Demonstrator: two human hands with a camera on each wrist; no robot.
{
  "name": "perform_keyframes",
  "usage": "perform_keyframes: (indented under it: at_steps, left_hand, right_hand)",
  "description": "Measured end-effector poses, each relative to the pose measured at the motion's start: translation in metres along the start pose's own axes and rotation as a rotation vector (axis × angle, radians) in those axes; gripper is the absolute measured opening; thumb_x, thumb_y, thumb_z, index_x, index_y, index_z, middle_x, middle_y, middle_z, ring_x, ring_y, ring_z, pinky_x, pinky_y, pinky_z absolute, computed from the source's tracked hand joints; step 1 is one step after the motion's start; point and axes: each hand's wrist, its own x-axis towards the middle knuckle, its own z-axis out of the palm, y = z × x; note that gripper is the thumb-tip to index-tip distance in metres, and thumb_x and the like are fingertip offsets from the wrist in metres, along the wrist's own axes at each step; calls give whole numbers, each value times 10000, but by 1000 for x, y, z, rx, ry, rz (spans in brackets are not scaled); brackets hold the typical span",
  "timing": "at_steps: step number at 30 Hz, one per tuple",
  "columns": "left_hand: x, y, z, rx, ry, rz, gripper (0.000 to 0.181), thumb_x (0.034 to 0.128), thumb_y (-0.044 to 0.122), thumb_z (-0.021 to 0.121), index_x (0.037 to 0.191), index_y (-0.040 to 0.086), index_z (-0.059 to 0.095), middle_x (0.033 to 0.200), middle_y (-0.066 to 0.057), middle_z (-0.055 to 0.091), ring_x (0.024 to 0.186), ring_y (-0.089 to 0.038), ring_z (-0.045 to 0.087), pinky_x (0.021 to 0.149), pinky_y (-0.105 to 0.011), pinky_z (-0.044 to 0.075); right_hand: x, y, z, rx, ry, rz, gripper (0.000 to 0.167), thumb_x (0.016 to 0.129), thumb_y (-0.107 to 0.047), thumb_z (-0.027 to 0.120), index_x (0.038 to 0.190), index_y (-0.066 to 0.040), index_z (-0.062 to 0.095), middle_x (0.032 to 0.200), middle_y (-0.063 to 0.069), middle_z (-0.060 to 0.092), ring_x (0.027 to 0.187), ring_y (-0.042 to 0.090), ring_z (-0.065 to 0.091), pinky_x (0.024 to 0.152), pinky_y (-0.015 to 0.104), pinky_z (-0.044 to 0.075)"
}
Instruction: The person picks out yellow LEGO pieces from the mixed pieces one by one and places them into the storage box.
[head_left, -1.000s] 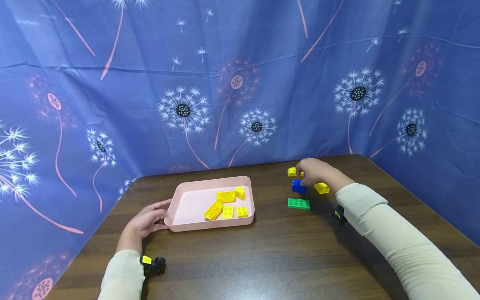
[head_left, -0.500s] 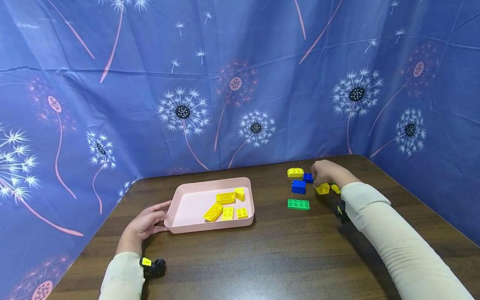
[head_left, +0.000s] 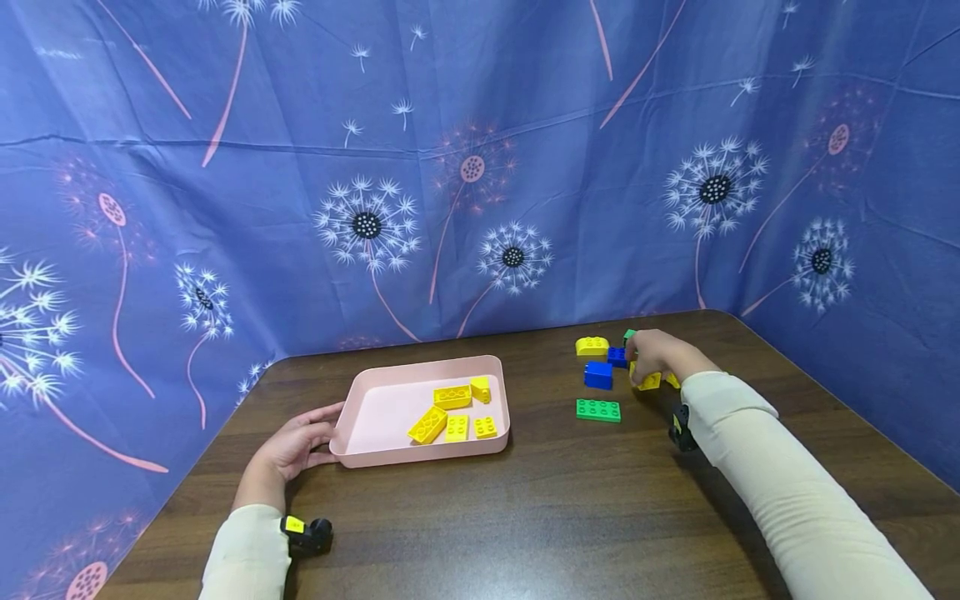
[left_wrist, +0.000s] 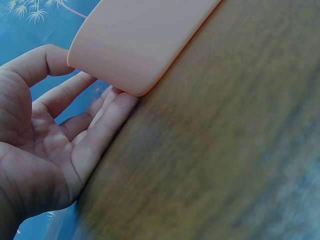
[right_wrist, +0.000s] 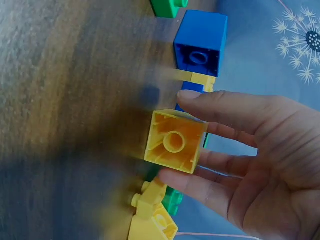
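Head view bright, sharp; wrist views dimmer, softer.
Glare on near worktop, dark shadow beside right sleeve. Left wrist: worktop blurred. Right wrist: broad soft shadow.

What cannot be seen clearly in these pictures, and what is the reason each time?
Head: the back green brick is mostly hidden by the right hand.
Left wrist: the top edge cuts off the pink tray; its inside does not show.
Right wrist: the top edge cuts off the topmost green brick.
Right wrist: the yellow brick hides its own far side.
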Motion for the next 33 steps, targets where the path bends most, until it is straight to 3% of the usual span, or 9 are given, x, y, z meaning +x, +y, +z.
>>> perform_keyframes:
  at_steps: [9, 21, 33]
  left_hand:
    - [1, -1, 1, -20, -13, 1, 674, 901, 1, 524, 1519, -18, 255, 1138, -6, 636, 964, -157, 637, 827, -412, 543]
    - [2, -2, 2, -15, -15, -1, 650, 911, 16, 533, 1515, 2, 292, 1147, 8, 629, 974, -151, 631, 832, -408, 540]
    - [0, 0, -1, 7, -7, -8, 681, 912, 22, 530, 1529, 0, 242, 1213, -10, 596, 979, -145, 621, 819, -400, 542]
  right_hand:
    - [0, 5, 8, -29, 39, -4, 407, 767, -49, 773, 1110, 112, 623, 1002, 222, 619, 765, 277, 616, 606, 362, 560]
    - [-2, 7, 12, 31, 66, 32, 404, 782, -32, 767, 1126, 109, 610, 1029, 235, 616, 819, 308, 616, 605, 375, 571]
    - [-6, -6, -7, -23, 58, -60, 430, 780, -28, 751, 1159, 116, 607, 1084, 255, 610, 732, 256, 618, 626, 392, 572]
